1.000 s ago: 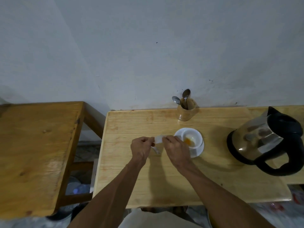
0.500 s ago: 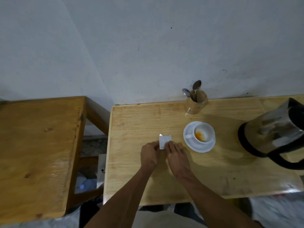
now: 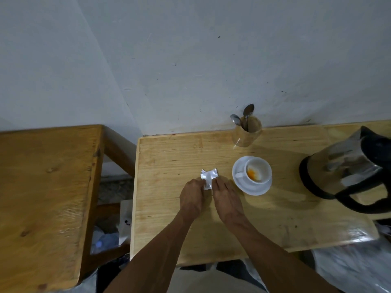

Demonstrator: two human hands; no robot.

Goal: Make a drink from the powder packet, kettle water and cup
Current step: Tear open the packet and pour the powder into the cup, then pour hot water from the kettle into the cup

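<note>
A small silver powder packet [image 3: 209,177] lies flat on the light wooden table [image 3: 275,218], its near edge pinched from both sides. My left hand [image 3: 193,196] grips its left side and my right hand [image 3: 226,197] grips its right side. Just to the right stands a white cup [image 3: 258,170] on a white saucer [image 3: 251,188], with orange powder in the cup's bottom. A steel kettle [image 3: 347,172] with a black handle and lid stands at the table's right edge.
A brown cup with two spoons [image 3: 247,132] stands at the back against the white wall. A second, darker wooden table [image 3: 42,197] stands to the left across a narrow gap, with bags on the floor below.
Both hands have brought the packet away from the cup and down onto the table. In the last half second they hardly move.
</note>
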